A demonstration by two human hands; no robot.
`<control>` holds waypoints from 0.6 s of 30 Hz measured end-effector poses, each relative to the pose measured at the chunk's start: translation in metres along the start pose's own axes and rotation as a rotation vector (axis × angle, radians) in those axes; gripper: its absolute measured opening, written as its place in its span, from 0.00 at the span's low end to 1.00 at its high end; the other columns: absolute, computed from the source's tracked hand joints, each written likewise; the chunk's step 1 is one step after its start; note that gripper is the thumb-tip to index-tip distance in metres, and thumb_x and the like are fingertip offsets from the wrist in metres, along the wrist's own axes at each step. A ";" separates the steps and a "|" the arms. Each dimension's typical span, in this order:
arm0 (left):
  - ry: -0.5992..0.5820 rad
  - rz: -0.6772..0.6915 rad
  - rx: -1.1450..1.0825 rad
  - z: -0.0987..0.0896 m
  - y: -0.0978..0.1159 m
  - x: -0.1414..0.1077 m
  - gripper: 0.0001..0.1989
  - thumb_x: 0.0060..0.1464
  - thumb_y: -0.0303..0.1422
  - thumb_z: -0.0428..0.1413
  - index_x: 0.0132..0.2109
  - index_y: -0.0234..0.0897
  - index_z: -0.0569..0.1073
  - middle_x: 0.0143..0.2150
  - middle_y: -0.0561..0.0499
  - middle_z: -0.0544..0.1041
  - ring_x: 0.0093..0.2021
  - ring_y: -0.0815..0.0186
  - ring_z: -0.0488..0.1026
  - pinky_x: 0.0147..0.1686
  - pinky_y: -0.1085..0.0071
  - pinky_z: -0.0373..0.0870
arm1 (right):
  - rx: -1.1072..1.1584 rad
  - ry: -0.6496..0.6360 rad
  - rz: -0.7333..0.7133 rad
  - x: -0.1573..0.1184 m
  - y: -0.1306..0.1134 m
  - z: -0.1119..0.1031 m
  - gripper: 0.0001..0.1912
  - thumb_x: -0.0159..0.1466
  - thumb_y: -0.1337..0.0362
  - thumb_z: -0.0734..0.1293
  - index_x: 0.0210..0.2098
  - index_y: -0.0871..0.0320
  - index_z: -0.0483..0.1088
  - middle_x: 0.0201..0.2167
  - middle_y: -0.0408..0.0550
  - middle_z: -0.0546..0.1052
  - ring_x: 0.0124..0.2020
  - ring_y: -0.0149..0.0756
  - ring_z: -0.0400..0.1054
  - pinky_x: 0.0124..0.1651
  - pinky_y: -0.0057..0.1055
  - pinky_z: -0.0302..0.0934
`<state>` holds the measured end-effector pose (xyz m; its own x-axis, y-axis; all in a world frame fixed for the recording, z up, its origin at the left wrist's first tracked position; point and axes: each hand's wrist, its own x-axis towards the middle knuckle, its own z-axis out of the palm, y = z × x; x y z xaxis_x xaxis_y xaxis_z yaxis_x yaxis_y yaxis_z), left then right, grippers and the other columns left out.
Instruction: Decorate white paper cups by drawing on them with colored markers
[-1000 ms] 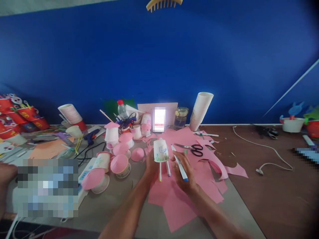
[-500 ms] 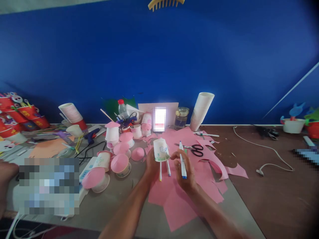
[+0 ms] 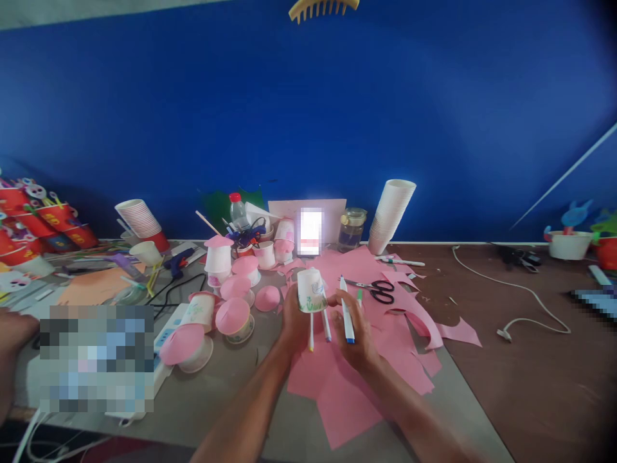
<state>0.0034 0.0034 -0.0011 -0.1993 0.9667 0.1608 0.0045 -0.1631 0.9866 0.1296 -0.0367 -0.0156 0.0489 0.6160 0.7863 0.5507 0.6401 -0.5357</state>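
Note:
My left hand (image 3: 292, 313) is closed round the left side of a white paper cup (image 3: 311, 289), held upside down. Green grass and a blue figure are drawn on the cup's side. In my right hand (image 3: 357, 325) is a blue marker (image 3: 348, 315), its tip pointing up and away from me, apart from the cup. My right fingertips are close to the cup's right edge. Two more markers lie below the cup on pink paper (image 3: 347, 411); one is a yellow-ended marker (image 3: 311, 334). Black-handled scissors (image 3: 380, 291) rest just beyond my right hand.
Cups with pink cone tops (image 3: 234, 316) stand to the left, beside a white power strip (image 3: 166, 347). At the back are a lit phone (image 3: 310, 231), a glass jar (image 3: 351, 228) and a tall cup stack (image 3: 391, 215). Another person's hand (image 3: 17, 334) is at the far left.
My right hand has shifted slightly left with the marker, bringing it nearer the cup. The cup has turned a little, and my left hand keeps its hold.

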 end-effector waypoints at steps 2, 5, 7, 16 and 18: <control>-0.005 0.010 0.019 -0.001 -0.001 0.000 0.07 0.47 0.26 0.58 0.37 0.38 0.74 0.34 0.50 0.78 0.33 0.63 0.73 0.32 0.69 0.69 | 0.009 -0.014 0.020 -0.001 0.001 0.001 0.19 0.70 0.65 0.59 0.60 0.55 0.60 0.42 0.52 0.77 0.44 0.41 0.74 0.48 0.41 0.71; -0.017 0.029 0.068 -0.002 -0.001 0.000 0.07 0.47 0.25 0.59 0.37 0.37 0.73 0.35 0.50 0.77 0.34 0.63 0.73 0.33 0.69 0.69 | 0.015 -0.038 0.052 -0.003 0.003 0.002 0.18 0.71 0.64 0.59 0.60 0.55 0.61 0.42 0.53 0.77 0.44 0.42 0.74 0.48 0.41 0.71; -0.012 0.040 0.096 -0.002 -0.001 0.000 0.08 0.48 0.25 0.59 0.37 0.38 0.73 0.35 0.50 0.77 0.35 0.63 0.73 0.34 0.68 0.69 | 0.016 -0.040 0.056 -0.004 0.003 0.002 0.18 0.71 0.63 0.59 0.60 0.56 0.61 0.43 0.53 0.77 0.45 0.42 0.74 0.48 0.42 0.71; 0.039 0.052 0.086 -0.001 0.002 -0.001 0.09 0.43 0.25 0.61 0.35 0.39 0.74 0.33 0.51 0.75 0.33 0.63 0.70 0.31 0.70 0.67 | -0.015 -0.036 0.040 -0.002 0.004 0.003 0.18 0.70 0.64 0.59 0.59 0.56 0.62 0.42 0.53 0.78 0.43 0.42 0.75 0.47 0.42 0.71; 0.028 0.057 0.068 -0.001 0.002 0.000 0.07 0.45 0.26 0.60 0.34 0.40 0.74 0.32 0.51 0.75 0.32 0.63 0.70 0.30 0.70 0.67 | -0.023 -0.029 0.020 -0.001 0.002 0.001 0.19 0.70 0.65 0.59 0.60 0.55 0.62 0.42 0.53 0.78 0.44 0.42 0.75 0.48 0.42 0.71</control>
<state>0.0023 0.0025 0.0011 -0.2246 0.9500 0.2169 0.0827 -0.2031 0.9756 0.1298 -0.0352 -0.0180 0.0358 0.6416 0.7662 0.5692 0.6171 -0.5433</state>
